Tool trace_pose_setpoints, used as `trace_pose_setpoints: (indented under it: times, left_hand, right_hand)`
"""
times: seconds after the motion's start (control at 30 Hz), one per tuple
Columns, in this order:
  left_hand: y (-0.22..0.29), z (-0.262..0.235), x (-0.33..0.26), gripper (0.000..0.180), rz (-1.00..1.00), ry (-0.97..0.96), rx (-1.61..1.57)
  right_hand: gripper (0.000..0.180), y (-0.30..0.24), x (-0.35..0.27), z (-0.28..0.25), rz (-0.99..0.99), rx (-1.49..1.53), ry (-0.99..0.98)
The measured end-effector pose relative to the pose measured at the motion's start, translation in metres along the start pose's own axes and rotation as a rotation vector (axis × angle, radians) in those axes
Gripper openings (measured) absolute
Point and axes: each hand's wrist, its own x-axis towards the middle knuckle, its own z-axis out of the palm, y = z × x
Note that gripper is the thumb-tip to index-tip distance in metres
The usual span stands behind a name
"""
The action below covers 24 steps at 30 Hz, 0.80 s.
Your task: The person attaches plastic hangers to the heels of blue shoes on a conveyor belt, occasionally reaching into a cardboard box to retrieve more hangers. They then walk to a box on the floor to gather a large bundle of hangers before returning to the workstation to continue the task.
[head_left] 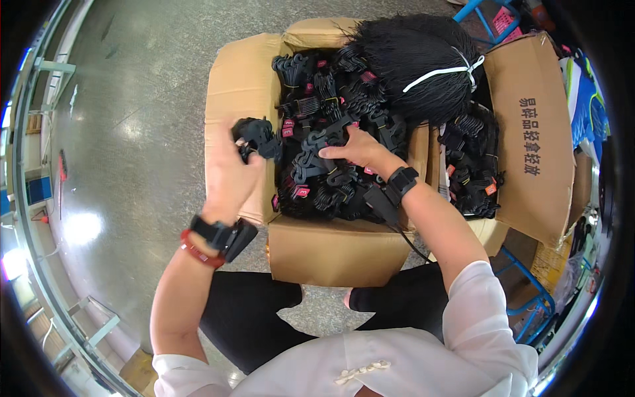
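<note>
An open cardboard box [337, 251] in front of me holds many bundles of flat black plastic pieces [327, 86] that look like small hangers, several with pink tags and rubber bands. My left hand [229, 173], slightly blurred, is over the box's left flap with its fingers around a bundle of black plastic pieces [259, 137]. Inside the box, my right hand [360, 151] grips another bundle of black plastic pieces [317, 147], thumb on its near side. The undersides of both bundles and some of my fingertips are hidden.
A thick bundle of thin black strands [417, 63], tied with a white strap, lies over the box's far right. More black pieces [473, 162] with orange tags fill the right-hand compartment. A blue metal frame [536, 304] stands at the right; a cable runs from my right wrist device [383, 202].
</note>
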Motion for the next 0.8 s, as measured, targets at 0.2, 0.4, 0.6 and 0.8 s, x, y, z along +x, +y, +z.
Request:
trace_pose_setpoints:
  times: [0.2, 0.4, 0.6, 0.8]
  left_hand:
    - [-0.009, 0.011, -0.065, 0.061, -0.410, -0.374, -0.598]
    - [-0.033, 0.054, -0.073, 0.074, -0.192, -0.398, -0.198]
    - [-0.035, 0.055, -0.053, 0.093, -0.279, -0.626, -0.247]
    - [-0.039, 0.070, -0.058, 0.115, -0.149, -0.538, -0.174]
  right_hand:
    - [0.066, 0.010, -0.027, 0.002, -0.087, 0.422, 0.014]
    - [0.066, 0.023, -0.054, -0.013, 0.020, 0.547, 0.234]
    - [0.041, 0.037, -0.079, -0.014, 0.127, 0.789, 0.176]
    - [0.044, 0.052, -0.098, 0.016, 0.360, 0.964, 0.046]
